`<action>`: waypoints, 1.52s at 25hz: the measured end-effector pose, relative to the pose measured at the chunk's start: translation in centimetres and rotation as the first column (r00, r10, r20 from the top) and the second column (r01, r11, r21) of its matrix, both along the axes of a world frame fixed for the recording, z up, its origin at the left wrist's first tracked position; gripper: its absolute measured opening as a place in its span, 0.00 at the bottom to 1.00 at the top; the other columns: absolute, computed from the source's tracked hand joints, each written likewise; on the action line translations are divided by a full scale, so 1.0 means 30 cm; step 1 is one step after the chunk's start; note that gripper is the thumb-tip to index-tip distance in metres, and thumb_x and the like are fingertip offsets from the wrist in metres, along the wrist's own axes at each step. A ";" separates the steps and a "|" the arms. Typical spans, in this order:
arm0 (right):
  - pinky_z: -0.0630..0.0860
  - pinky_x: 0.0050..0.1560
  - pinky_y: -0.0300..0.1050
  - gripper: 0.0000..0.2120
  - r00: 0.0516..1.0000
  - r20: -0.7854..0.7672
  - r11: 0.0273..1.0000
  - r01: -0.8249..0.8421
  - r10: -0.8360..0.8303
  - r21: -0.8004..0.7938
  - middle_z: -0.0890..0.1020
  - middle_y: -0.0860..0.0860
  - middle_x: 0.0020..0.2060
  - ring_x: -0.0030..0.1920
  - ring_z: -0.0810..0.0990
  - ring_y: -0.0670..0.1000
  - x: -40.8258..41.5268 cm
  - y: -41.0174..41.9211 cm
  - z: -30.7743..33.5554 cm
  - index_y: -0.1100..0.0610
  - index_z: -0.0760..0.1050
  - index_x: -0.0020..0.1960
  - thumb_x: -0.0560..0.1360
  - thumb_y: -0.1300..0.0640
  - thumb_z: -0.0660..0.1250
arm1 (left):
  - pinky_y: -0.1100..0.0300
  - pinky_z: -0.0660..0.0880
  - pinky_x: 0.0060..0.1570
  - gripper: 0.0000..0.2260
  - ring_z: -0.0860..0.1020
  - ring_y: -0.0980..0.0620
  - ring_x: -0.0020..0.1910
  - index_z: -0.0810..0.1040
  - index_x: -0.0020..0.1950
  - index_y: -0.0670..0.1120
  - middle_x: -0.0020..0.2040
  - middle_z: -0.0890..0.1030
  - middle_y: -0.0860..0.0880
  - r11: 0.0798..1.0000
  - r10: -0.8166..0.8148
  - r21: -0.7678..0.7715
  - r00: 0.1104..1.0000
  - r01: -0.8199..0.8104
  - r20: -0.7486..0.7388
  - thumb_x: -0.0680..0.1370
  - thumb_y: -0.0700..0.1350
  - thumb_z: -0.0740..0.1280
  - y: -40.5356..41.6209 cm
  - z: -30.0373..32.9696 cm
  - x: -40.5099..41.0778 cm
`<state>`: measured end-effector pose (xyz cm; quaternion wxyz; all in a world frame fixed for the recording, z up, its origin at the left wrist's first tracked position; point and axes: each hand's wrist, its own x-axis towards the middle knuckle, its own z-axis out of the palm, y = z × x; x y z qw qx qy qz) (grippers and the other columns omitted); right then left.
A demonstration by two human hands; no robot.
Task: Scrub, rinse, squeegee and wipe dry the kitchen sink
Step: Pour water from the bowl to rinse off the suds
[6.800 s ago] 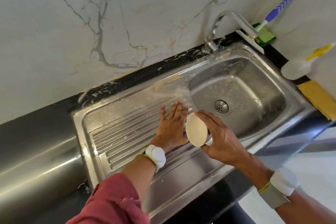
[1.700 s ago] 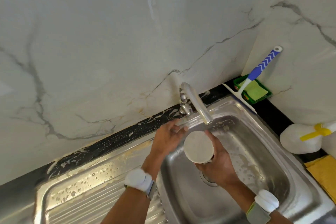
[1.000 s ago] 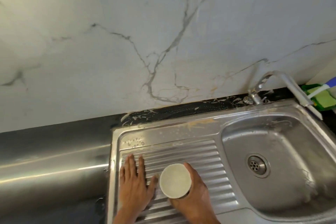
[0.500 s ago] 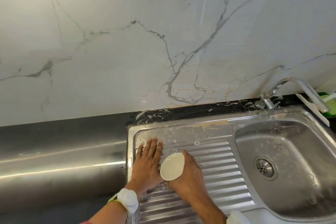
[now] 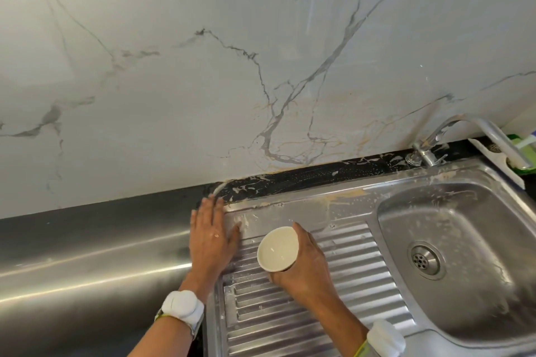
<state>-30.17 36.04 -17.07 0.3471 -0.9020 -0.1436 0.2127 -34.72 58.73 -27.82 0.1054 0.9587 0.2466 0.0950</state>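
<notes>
Over the ribbed draining board (image 5: 342,278) of the sink (image 5: 319,206) I am holding a small white cup (image 5: 278,249) in my right hand (image 5: 304,269), fingers wrapped around its side and my thumb lying along its far edge. I am tipping its open mouth up toward me, and a thin film of pale liquid is showing inside. My left hand (image 5: 211,233) is lying flat and spread, gripping nothing, palm down across the sink's left rim near the back corner, with the fingertips reaching onto the dark wet strip of counter (image 5: 304,175) behind it. The cup is sitting just to the right of that hand, close but not touching it, above the upper end of the ridges.

The basin (image 5: 470,243) is lying well to the right of both hands, its drain (image 5: 423,259) in the middle and pale soapy streaks clinging to its walls and to the flat ledge along the back. The tap (image 5: 475,136) is standing at the back right corner, its spout arching out over the basin. Behind the spout a white squeegee blade (image 5: 493,164) and something green (image 5: 525,151) are peeking in at the frame's edge. I am wearing a white band (image 5: 182,309) on each wrist. To my left a smooth steel surface (image 5: 87,255) is running beside the sink, and a marble wall (image 5: 232,52) is rising behind everything.
</notes>
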 end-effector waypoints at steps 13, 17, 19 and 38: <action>0.78 0.64 0.53 0.58 0.957 0.212 0.956 -0.142 0.199 -0.257 0.65 0.52 0.76 0.72 0.67 0.58 0.260 0.274 0.050 0.56 0.47 0.83 0.67 0.54 0.83 | 0.39 0.52 0.81 0.33 0.52 0.44 0.83 0.57 0.83 0.39 0.83 0.57 0.41 0.963 -0.235 0.079 0.945 0.259 -0.227 0.82 0.57 0.44 0.027 -0.024 0.200; 0.78 0.65 0.55 0.59 0.947 0.253 0.958 -0.135 0.200 -0.251 0.63 0.51 0.77 0.73 0.65 0.58 0.287 0.252 0.056 0.55 0.47 0.83 0.66 0.51 0.84 | 0.40 0.53 0.81 0.35 0.55 0.44 0.83 0.59 0.82 0.39 0.82 0.60 0.40 0.954 -0.291 0.029 0.945 0.298 -0.147 0.83 0.63 0.49 0.053 -0.012 0.189; 0.77 0.67 0.56 0.60 0.959 0.242 0.974 -0.097 0.146 -0.203 0.63 0.49 0.78 0.74 0.65 0.56 0.289 0.171 0.048 0.54 0.47 0.83 0.66 0.52 0.84 | 0.41 0.50 0.81 0.40 0.55 0.43 0.83 0.57 0.83 0.39 0.82 0.60 0.40 0.981 -0.184 0.034 0.974 0.190 -0.132 0.82 0.68 0.52 0.089 0.000 0.146; 0.79 0.63 0.56 0.61 0.969 0.220 0.993 0.118 -0.117 0.009 0.73 0.53 0.73 0.69 0.74 0.57 0.390 -0.591 -0.194 0.51 0.54 0.83 0.61 0.46 0.87 | 0.40 0.50 0.81 0.40 0.44 0.43 0.84 0.50 0.84 0.40 0.84 0.49 0.39 0.988 -0.102 0.081 0.958 0.128 -0.266 0.83 0.68 0.43 -0.150 -0.014 0.321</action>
